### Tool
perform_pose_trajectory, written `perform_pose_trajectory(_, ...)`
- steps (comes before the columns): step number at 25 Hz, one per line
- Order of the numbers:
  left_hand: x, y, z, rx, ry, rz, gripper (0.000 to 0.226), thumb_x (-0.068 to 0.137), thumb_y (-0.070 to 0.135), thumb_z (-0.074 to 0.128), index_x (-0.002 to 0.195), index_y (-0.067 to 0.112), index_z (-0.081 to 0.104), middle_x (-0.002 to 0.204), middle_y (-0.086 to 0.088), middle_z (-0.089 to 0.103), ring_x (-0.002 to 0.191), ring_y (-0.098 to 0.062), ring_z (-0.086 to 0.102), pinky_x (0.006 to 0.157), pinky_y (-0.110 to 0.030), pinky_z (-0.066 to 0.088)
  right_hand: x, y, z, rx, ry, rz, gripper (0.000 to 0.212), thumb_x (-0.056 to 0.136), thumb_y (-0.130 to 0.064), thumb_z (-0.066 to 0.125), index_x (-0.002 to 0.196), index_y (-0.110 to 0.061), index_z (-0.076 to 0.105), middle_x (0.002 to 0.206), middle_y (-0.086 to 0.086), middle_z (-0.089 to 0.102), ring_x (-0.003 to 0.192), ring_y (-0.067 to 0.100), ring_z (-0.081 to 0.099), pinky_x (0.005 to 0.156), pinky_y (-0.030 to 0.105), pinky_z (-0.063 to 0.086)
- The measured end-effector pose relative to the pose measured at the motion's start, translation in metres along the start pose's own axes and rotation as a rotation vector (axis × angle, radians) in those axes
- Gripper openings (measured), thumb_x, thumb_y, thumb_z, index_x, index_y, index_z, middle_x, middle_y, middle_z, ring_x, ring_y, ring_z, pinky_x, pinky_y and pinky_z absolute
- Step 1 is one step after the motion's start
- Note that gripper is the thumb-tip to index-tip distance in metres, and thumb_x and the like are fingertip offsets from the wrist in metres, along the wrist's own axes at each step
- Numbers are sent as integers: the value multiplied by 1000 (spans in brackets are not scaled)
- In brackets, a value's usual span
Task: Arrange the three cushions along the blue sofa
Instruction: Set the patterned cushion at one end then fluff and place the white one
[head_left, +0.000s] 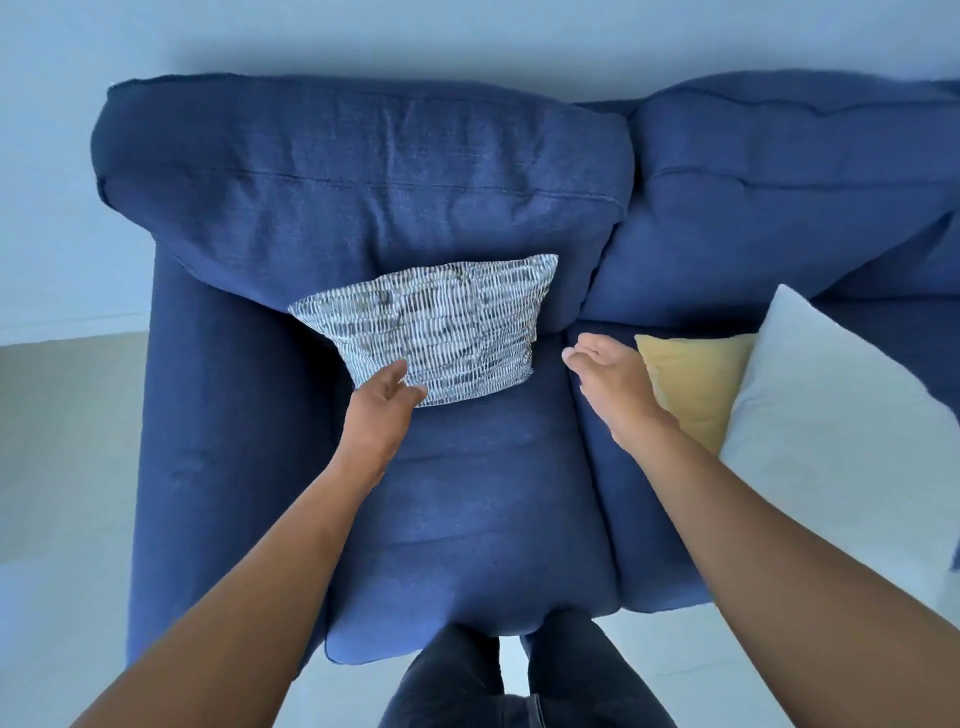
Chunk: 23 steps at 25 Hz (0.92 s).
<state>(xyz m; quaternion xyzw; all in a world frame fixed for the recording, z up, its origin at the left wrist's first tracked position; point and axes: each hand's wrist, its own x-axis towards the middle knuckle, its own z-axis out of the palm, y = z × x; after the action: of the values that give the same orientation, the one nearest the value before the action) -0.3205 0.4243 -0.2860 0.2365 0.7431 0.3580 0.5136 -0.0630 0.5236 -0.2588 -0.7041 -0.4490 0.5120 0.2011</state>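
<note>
Pale wall at twelve o'clock is backing the blue sofa (467, 493), which is standing on a light floor (62, 426). I am leaning over its left seat, where the patterned grey-and-white cushion (441, 327) is propping against the backrest. My left hand (382, 405) is touching its lower corner, fingers loosely spread. My right hand (608, 379) is hovering open, gripping nothing. At three o'clock the yellow cushion (696, 384) is lying partly under the white cushion (841, 431).
</note>
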Motion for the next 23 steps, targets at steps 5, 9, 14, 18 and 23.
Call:
perform_pose_trajectory(5,-49,-3,46,126,-90,78,58,99,21,68,154,16,52,157,4,55,143,-8,49,116,-27,37,-47,30,-61,-84,66,-62,21,100,-24,62,105,-5,67,121,11,75,134,26,62,101,32,48)
perform_pose_trajectory(9,-82,1,102,249,-199,119,60,100,24,66,157,19,48,161,6,50,148,-8,45,121,-34,38,-69,60,-124,-106,125,-51,31,99,-32,59,123,-16,69,120,-10,68,120,11,64,101,29,42)
perform_pose_trajectory(14,-110,2,192,397,-287,168,60,101,28,64,158,26,46,162,2,49,149,-11,45,109,-25,40,-78,121,-204,-97,183,-22,52,103,-30,59,153,-14,54,156,2,58,143,17,54,100,18,40)
perform_pose_trajectory(18,-151,1,283,475,-286,157,60,100,30,64,157,27,46,156,1,55,146,-12,49,110,-29,44,-82,191,-286,-52,180,24,56,102,-35,62,153,-17,52,157,0,57,142,18,55,110,30,40)
perform_pose_trajectory(23,-180,-6,368,599,-284,149,62,98,33,64,157,28,46,122,23,65,113,8,61,86,-14,43,-82,257,-370,-7,210,116,63,100,-37,64,157,-17,48,161,3,52,148,21,49,120,39,40)
